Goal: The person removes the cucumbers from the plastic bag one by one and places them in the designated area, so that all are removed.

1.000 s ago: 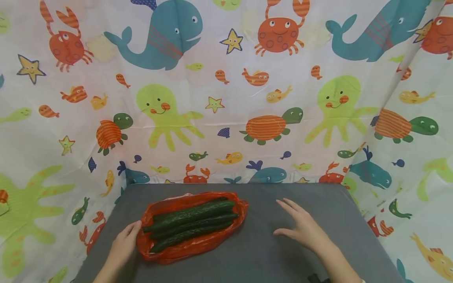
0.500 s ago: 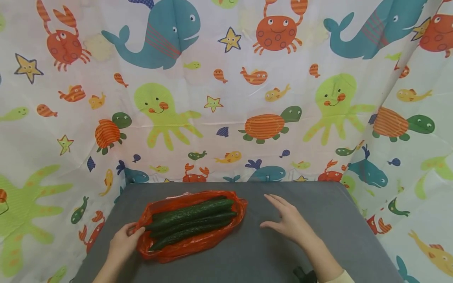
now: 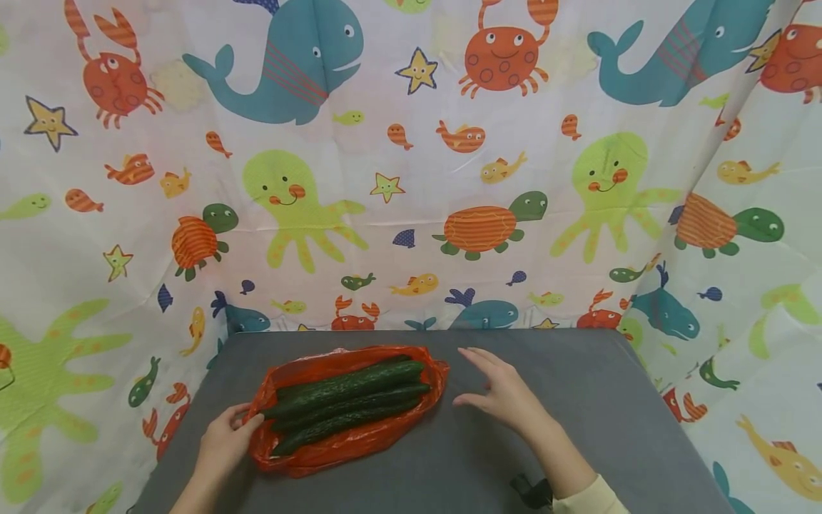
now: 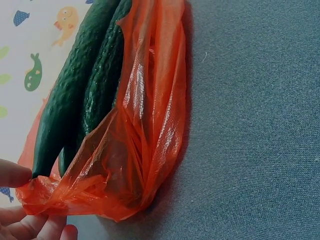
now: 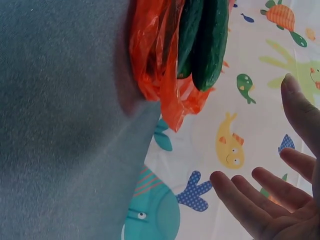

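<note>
Several long dark green cucumbers [image 3: 359,389] lie side by side in an open red plastic bag [image 3: 359,450] on the grey table. My left hand [image 3: 223,439] pinches the bag's left end, thumb on top beside a cucumber tip and fingers beneath; the left wrist view shows the thumb [image 4: 14,174] and the gathered plastic [image 4: 65,195]. My right hand [image 3: 504,391] hovers right of the bag, fingers spread and thumb apart, holding nothing. In the right wrist view the hand [image 5: 280,200] is apart from the bag's loose end [image 5: 172,107].
The grey table [image 3: 411,492] runs back to a white curtain [image 3: 411,285] printed with sea animals, which also hangs at both sides. A dark object [image 3: 533,491] shows by the right forearm, under the wrist.
My right hand has moved left toward the bag, fingers still spread. My left hand has gone from touching the bag's left end to pinching it. The cucumbers stay in place.
</note>
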The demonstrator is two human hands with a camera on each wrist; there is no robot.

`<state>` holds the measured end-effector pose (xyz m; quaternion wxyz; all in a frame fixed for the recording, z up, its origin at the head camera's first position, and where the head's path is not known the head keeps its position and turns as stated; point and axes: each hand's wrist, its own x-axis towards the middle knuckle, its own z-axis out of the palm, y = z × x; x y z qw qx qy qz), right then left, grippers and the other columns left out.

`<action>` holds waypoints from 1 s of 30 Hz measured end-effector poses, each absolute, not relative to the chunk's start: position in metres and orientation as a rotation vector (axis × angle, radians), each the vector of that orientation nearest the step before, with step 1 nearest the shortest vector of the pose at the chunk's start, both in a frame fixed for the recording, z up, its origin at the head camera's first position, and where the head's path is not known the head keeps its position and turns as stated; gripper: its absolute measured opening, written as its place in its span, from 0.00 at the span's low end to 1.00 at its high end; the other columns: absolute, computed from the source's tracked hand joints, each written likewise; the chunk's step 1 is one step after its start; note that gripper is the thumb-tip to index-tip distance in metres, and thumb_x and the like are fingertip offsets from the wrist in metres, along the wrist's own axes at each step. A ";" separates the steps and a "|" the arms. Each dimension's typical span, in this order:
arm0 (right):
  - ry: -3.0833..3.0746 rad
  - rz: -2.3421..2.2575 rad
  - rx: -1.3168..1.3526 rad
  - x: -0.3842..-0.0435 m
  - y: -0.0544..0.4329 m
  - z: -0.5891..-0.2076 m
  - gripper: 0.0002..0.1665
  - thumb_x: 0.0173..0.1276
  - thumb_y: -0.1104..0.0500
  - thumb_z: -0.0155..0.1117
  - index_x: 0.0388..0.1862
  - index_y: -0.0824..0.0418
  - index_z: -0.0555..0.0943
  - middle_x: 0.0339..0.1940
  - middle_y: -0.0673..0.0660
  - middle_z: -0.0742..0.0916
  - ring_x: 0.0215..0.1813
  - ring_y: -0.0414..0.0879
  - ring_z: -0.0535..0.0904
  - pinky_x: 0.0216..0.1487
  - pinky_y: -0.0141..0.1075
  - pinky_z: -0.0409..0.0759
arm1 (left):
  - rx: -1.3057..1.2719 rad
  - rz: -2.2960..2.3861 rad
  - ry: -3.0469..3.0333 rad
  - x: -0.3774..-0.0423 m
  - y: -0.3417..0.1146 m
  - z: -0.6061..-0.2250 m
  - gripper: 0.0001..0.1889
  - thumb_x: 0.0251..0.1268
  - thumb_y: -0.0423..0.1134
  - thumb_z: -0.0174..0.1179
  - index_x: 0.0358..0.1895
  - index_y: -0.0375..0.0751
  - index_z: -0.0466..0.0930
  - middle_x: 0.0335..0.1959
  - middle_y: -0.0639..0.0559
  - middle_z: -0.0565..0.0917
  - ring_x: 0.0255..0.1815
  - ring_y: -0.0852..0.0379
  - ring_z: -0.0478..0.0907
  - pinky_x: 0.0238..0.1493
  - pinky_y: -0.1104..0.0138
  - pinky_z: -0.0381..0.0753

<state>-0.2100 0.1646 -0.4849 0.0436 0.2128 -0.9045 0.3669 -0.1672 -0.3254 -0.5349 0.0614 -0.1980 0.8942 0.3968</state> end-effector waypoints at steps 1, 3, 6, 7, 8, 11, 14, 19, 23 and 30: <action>-2.754 1.127 0.657 -0.211 0.163 -0.486 0.51 0.51 0.48 0.83 0.74 0.53 0.72 0.72 0.62 0.77 0.66 0.59 0.78 0.45 0.46 0.87 | -0.603 1.202 2.699 -0.167 -0.325 -0.535 0.39 0.71 0.61 0.58 0.71 0.32 0.66 0.61 0.23 0.76 0.58 0.28 0.76 0.46 0.46 0.81; -2.736 1.145 0.665 -0.211 0.160 -0.487 0.51 0.51 0.49 0.84 0.74 0.53 0.72 0.71 0.62 0.77 0.66 0.59 0.78 0.45 0.47 0.86 | -0.614 1.212 2.684 -0.168 -0.325 -0.534 0.40 0.70 0.62 0.58 0.73 0.33 0.63 0.63 0.22 0.74 0.60 0.27 0.75 0.46 0.45 0.80; -2.720 1.160 0.685 -0.213 0.154 -0.489 0.50 0.51 0.49 0.83 0.73 0.54 0.73 0.70 0.60 0.79 0.66 0.58 0.78 0.44 0.46 0.87 | -0.627 1.237 2.668 -0.168 -0.325 -0.534 0.41 0.70 0.61 0.58 0.75 0.36 0.60 0.66 0.22 0.71 0.62 0.27 0.73 0.48 0.43 0.80; -2.715 1.164 0.695 -0.213 0.152 -0.489 0.50 0.51 0.49 0.83 0.73 0.54 0.73 0.70 0.60 0.79 0.65 0.58 0.78 0.44 0.45 0.87 | -0.626 1.249 2.663 -0.169 -0.324 -0.534 0.41 0.70 0.62 0.58 0.76 0.37 0.60 0.67 0.22 0.71 0.63 0.27 0.73 0.49 0.43 0.80; -2.717 1.175 0.696 -0.214 0.149 -0.489 0.49 0.51 0.49 0.83 0.73 0.54 0.73 0.70 0.60 0.79 0.66 0.57 0.78 0.44 0.45 0.87 | -0.621 1.259 2.660 -0.169 -0.324 -0.534 0.42 0.70 0.62 0.59 0.76 0.38 0.59 0.67 0.22 0.70 0.63 0.27 0.72 0.50 0.43 0.80; -2.718 1.197 0.711 -0.217 0.142 -0.491 0.48 0.52 0.51 0.83 0.73 0.52 0.74 0.70 0.58 0.79 0.66 0.56 0.78 0.43 0.40 0.87 | -0.600 1.291 2.656 -0.168 -0.322 -0.534 0.41 0.70 0.61 0.59 0.76 0.38 0.60 0.68 0.23 0.70 0.64 0.28 0.73 0.51 0.44 0.80; -2.714 1.218 0.738 -0.219 0.134 -0.492 0.48 0.53 0.51 0.83 0.73 0.52 0.74 0.69 0.57 0.79 0.67 0.56 0.78 0.43 0.35 0.86 | -0.587 1.297 2.662 -0.167 -0.322 -0.534 0.41 0.70 0.60 0.60 0.75 0.37 0.60 0.67 0.23 0.71 0.63 0.29 0.74 0.50 0.45 0.81; -2.691 1.279 0.790 -0.222 0.125 -0.494 0.47 0.54 0.53 0.82 0.73 0.54 0.73 0.69 0.59 0.79 0.66 0.57 0.78 0.45 0.38 0.87 | -0.603 1.286 2.645 -0.167 -0.321 -0.531 0.42 0.70 0.61 0.60 0.75 0.37 0.60 0.68 0.23 0.69 0.65 0.27 0.72 0.53 0.42 0.79; -2.673 1.296 0.817 -0.224 0.118 -0.493 0.47 0.54 0.54 0.82 0.74 0.53 0.73 0.69 0.58 0.79 0.66 0.57 0.78 0.44 0.37 0.87 | -0.599 1.287 2.636 -0.166 -0.323 -0.530 0.41 0.70 0.62 0.60 0.76 0.38 0.60 0.69 0.23 0.68 0.66 0.27 0.70 0.54 0.41 0.78; -2.692 1.236 0.831 -0.226 0.107 -0.492 0.47 0.55 0.53 0.81 0.74 0.56 0.72 0.69 0.59 0.79 0.57 0.53 0.83 0.43 0.34 0.86 | -0.590 1.256 2.674 -0.163 -0.326 -0.530 0.40 0.69 0.61 0.60 0.75 0.40 0.62 0.63 0.26 0.76 0.61 0.30 0.75 0.46 0.48 0.81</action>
